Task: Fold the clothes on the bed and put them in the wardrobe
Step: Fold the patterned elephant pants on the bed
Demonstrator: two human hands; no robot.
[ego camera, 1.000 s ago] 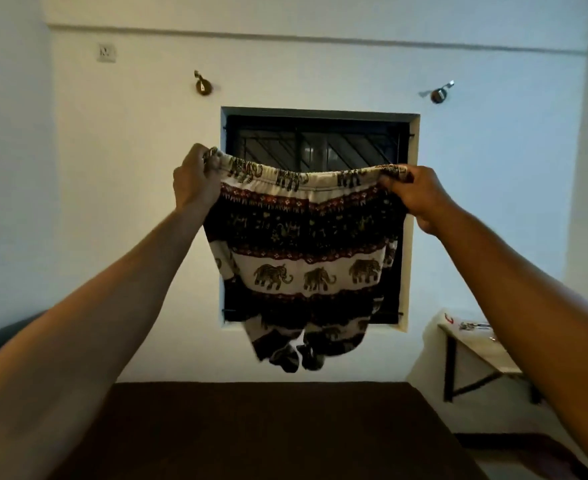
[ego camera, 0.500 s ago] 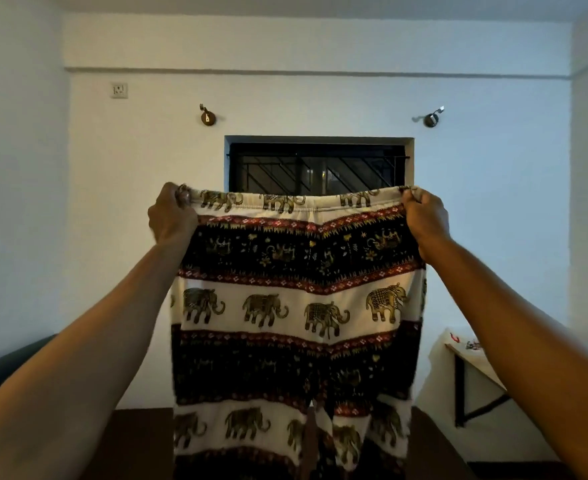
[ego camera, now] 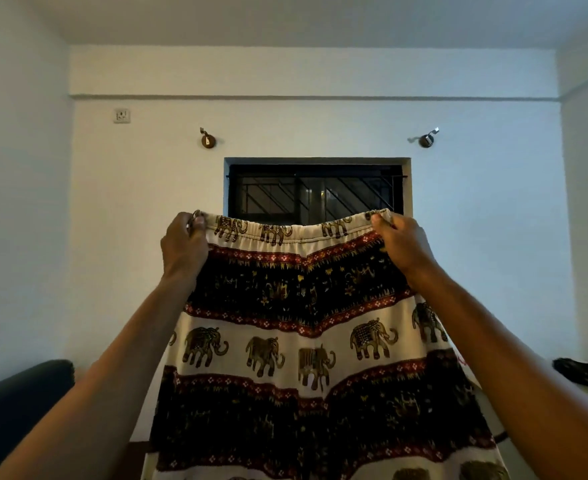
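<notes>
- Elephant-print trousers held up in the air by the elastic waistband, spread flat in front of the barred window, legs hanging down past the bottom edge of the view.
- Left hand curled round the left end of the waistband, cloth pinched between thumb and fingers.
- Right hand gripping the right end in the same way, well apart from the left, so that the band is pulled nearly taut (with a slight sag in the middle).
- Probably the shake-out before the first fold; nothing folded yet, wardrobe not in view.
- Risk: thin, slippery-looking cloth held only at two corners; could slide out of one pinch and drop into a heap.
- Risk: legs hanging unseen below; may twist or lie unevenly and crease the fold.
- Beyond: white wall with a socket and two curtain brackets; dark padded edge at lower left; dark cloth at far right.
</notes>
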